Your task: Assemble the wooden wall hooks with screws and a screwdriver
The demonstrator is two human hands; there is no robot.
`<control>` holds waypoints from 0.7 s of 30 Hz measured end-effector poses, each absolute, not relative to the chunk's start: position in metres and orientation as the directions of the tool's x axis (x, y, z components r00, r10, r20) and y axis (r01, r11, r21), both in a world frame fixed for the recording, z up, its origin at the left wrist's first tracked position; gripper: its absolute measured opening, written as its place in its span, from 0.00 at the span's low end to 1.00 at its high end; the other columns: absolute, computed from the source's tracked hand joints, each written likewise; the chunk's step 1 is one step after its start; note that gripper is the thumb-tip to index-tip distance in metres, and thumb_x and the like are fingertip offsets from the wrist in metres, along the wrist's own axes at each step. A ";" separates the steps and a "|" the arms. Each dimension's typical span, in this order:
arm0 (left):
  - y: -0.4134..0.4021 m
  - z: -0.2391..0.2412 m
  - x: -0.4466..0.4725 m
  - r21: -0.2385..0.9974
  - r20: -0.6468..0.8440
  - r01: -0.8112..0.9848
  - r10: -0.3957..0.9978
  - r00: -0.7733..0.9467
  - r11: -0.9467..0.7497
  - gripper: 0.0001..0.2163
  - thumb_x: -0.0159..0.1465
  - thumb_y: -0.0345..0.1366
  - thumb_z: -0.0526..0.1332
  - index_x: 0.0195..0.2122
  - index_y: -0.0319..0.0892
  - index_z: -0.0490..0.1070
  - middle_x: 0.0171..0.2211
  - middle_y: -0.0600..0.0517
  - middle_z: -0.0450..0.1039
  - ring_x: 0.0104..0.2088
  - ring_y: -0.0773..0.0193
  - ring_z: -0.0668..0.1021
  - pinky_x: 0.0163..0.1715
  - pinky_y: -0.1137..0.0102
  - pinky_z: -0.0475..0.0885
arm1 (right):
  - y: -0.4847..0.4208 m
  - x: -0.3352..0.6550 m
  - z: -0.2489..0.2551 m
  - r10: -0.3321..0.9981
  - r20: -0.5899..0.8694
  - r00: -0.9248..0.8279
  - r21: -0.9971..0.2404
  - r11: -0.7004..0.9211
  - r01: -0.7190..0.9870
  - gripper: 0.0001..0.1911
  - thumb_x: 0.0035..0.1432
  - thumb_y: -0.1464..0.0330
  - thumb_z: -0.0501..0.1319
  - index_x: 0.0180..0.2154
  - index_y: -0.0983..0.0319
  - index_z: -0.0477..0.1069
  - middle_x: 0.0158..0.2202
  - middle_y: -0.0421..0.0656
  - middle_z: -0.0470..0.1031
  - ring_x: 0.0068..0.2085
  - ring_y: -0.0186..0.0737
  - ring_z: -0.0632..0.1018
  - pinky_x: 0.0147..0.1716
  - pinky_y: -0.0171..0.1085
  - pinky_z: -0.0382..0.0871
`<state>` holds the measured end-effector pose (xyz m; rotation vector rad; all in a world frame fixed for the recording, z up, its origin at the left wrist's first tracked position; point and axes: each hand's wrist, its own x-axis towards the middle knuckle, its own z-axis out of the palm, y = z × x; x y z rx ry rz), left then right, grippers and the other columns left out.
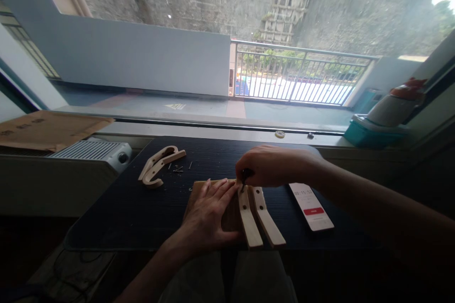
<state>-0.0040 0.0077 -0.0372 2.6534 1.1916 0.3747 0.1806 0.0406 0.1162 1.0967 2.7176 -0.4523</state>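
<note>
From my end, I have the left hand (209, 208) laid flat with fingers spread across a wooden board (230, 218) at the near middle of the bench (117, 208), presumably to steady it. The right hand (261, 163) is closed around a dark-handled tool (246, 173), its tip at the far hole of the left bent wooden piece (250, 227); I take the upright grip as a way to bear straight down. A right bent wooden piece (270, 227) lies just beside it, near ends angled to the right; I can't tell how much of either rests on the board. Loose screws (178, 169) lie far left, beside two hook-shaped wooden pieces (159, 164), likely set there to leave working room. The phone (313, 213) lies to the right, screen up, probably so its timer can be read. As for containers, I see a teal box (369, 135) on the far right, contents hidden from me; a bottle (391, 109) with an orange top stands at it, whether on or behind I cannot tell.
</note>
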 end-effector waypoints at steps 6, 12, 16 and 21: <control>0.009 -0.039 -0.004 0.297 0.149 0.695 0.751 0.644 -0.655 0.43 0.51 0.58 0.61 0.63 0.42 0.48 0.64 0.45 0.51 0.64 0.49 0.53 0.62 0.49 0.41 | 0.047 0.187 0.104 0.665 -0.251 -0.703 -0.258 0.654 0.711 0.10 0.54 0.67 0.57 0.38 0.60 0.74 0.33 0.39 0.75 0.30 0.31 0.71 0.26 0.31 0.60; 0.009 -0.042 -0.005 0.295 0.179 0.684 0.742 0.646 -0.667 0.43 0.50 0.56 0.62 0.63 0.43 0.48 0.63 0.45 0.52 0.63 0.49 0.54 0.62 0.48 0.42 | 0.048 0.190 0.097 0.716 -0.195 -0.670 -0.246 0.626 0.740 0.10 0.54 0.64 0.56 0.35 0.62 0.72 0.29 0.39 0.74 0.26 0.30 0.69 0.23 0.30 0.58; 0.009 -0.041 -0.005 0.296 0.180 0.684 0.742 0.646 -0.667 0.43 0.50 0.55 0.63 0.63 0.44 0.48 0.64 0.45 0.52 0.63 0.49 0.54 0.62 0.48 0.42 | 0.046 0.189 0.106 0.730 -0.202 -0.653 -0.181 0.627 0.758 0.12 0.53 0.64 0.58 0.39 0.59 0.73 0.32 0.40 0.75 0.28 0.32 0.70 0.24 0.31 0.57; 0.009 -0.040 -0.006 0.295 0.163 0.690 0.746 0.646 -0.661 0.43 0.50 0.56 0.62 0.63 0.44 0.48 0.63 0.45 0.52 0.63 0.49 0.54 0.62 0.48 0.42 | 0.042 0.187 0.117 0.695 -0.230 -0.681 -0.185 0.656 0.732 0.12 0.52 0.69 0.58 0.39 0.56 0.75 0.34 0.38 0.76 0.31 0.32 0.71 0.28 0.32 0.59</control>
